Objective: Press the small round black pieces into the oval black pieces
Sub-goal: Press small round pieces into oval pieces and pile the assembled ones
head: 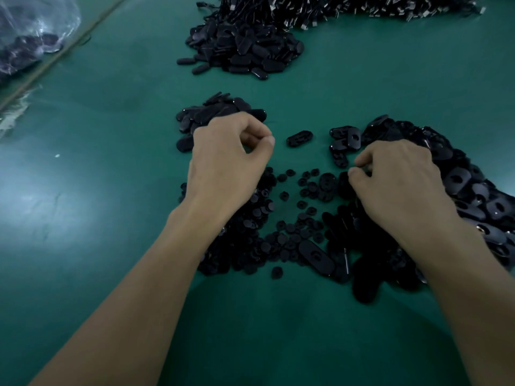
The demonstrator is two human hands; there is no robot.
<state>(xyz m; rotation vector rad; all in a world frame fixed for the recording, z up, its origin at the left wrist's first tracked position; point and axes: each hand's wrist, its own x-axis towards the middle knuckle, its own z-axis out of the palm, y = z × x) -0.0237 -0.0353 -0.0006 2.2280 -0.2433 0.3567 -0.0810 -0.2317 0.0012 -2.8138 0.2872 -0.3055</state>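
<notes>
Small round black pieces [289,229] lie scattered and heaped on the green table [97,190], between and under my hands. Oval black pieces with holes form a long heap [462,188] on the right. One oval piece [299,138] lies alone between the hands. Another oval piece [316,256] rests among the round ones. My left hand [228,165] hovers over the round pieces with curled fingers, thumb and forefinger close together and nothing visible between them. My right hand [398,188] rests at the heap's edge, thumb and fingers pinching a dark oval piece [344,186], mostly hidden.
A smaller heap of oval pieces [220,111] lies just behind my left hand. A larger heap [245,48] sits farther back, with a mass of black corded parts [348,6] along the far edge. A clear plastic bag [30,34] lies at the far left.
</notes>
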